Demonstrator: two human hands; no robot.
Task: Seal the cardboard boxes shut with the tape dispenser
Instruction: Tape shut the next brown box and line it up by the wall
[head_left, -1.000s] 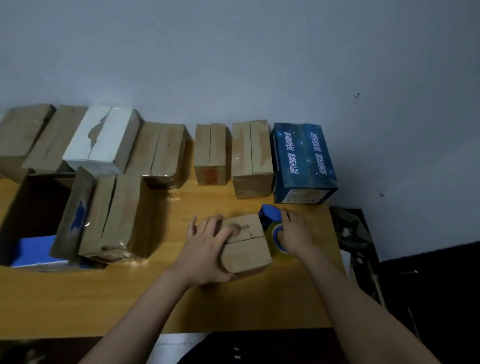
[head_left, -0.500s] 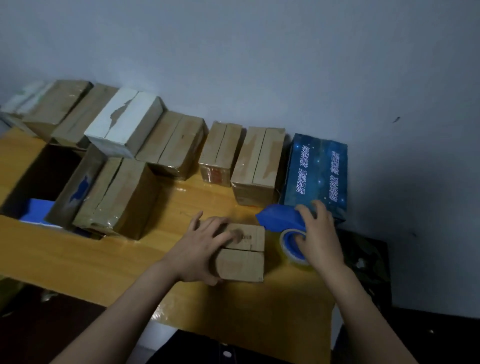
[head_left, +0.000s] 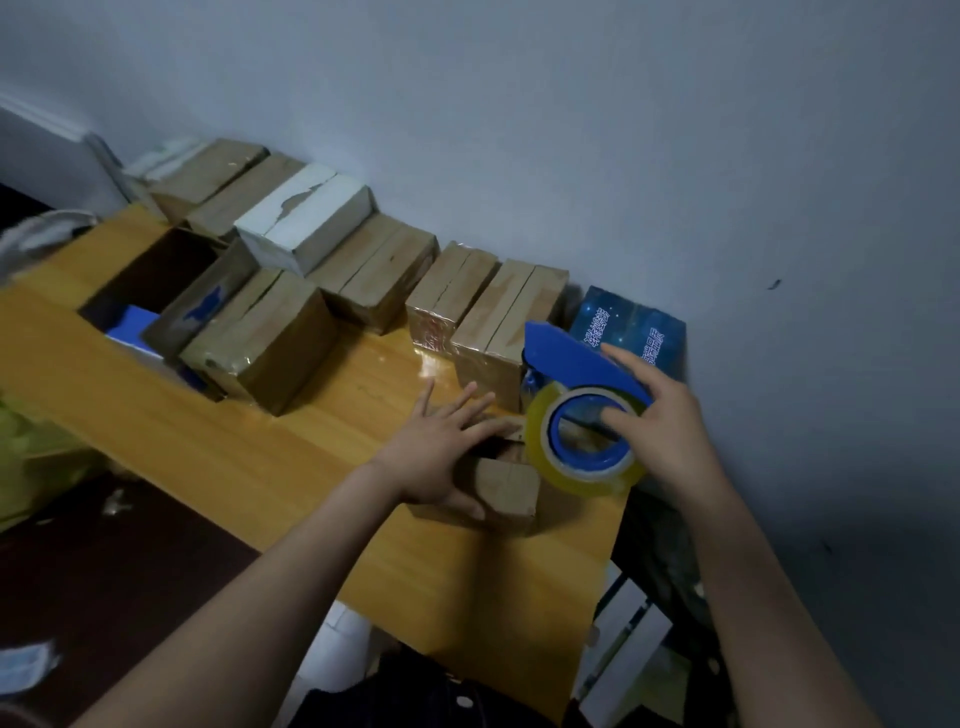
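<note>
Grey wall (head_left: 571, 130) backs a yellow wooden desk (head_left: 249, 457), seen from my head camera at a tilt.

Far edge: a row of closed brown boxes (head_left: 374, 265) stands against the wall, with a white box (head_left: 306, 218) resting on top of the row toward the left end. A blue printed box (head_left: 628, 332) stands at the far right corner. One more brown carton (head_left: 260, 338), glossy with tape, stands in front of the row, beside an open carton (head_left: 145, 270) at the left end.

Item under work: a small cardboard box (head_left: 506, 491) sits near the right end of the desk, closer to the near edge than the row. Its top flaps are folded down.

My left hand (head_left: 441, 452) lies flat on top of this box, fingers straight and spread, thumb against the near side face.

My right hand (head_left: 670, 431) grips the blue tape dispenser (head_left: 582, 364). The fingers are curled over its upper guard and one digit shows inside the hub of the tape roll (head_left: 582, 467). The dispenser is off the desk, tilted, at the right side of the small box and partly covering it from view. Whether the roll touches the box cannot be determined. No tape strip is visible across the flap seam.
</note>
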